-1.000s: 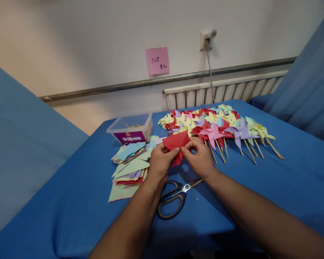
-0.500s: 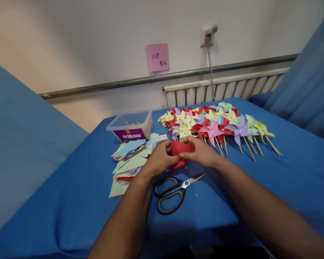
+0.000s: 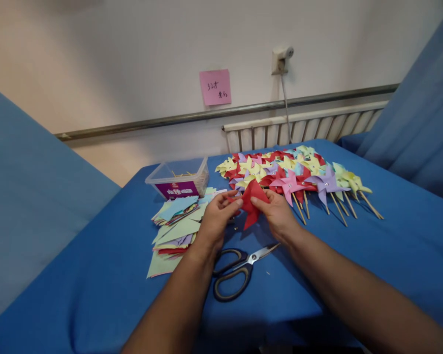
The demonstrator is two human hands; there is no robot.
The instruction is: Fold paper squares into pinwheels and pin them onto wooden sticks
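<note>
Between my two hands is a red paper pinwheel (image 3: 253, 202), its folded blades pointing up and down, with no stick showing on it. My right hand (image 3: 276, 209) pinches its right side with the thumb on the front. At its left edge, my left hand (image 3: 218, 212) has thumb and fingers closed on a red tip. Below the hands lie scissors (image 3: 243, 268) with dark handles, blades toward the right. A small shiny piece (image 3: 236, 228) rests on the blue cloth under the paper.
Stacks of coloured paper (image 3: 175, 231) lie to the left. Behind them stands a clear plastic box (image 3: 177, 169) holding thin sticks. Several finished pinwheels (image 3: 290, 185) on sticks cover the back right of the blue-covered table (image 3: 107, 255). A radiator (image 3: 306, 125) runs along the wall.
The red paper has turned and opened from a bunched shape into pointed blades. My left hand has shifted to its left edge, leaving more of the paper in sight.
</note>
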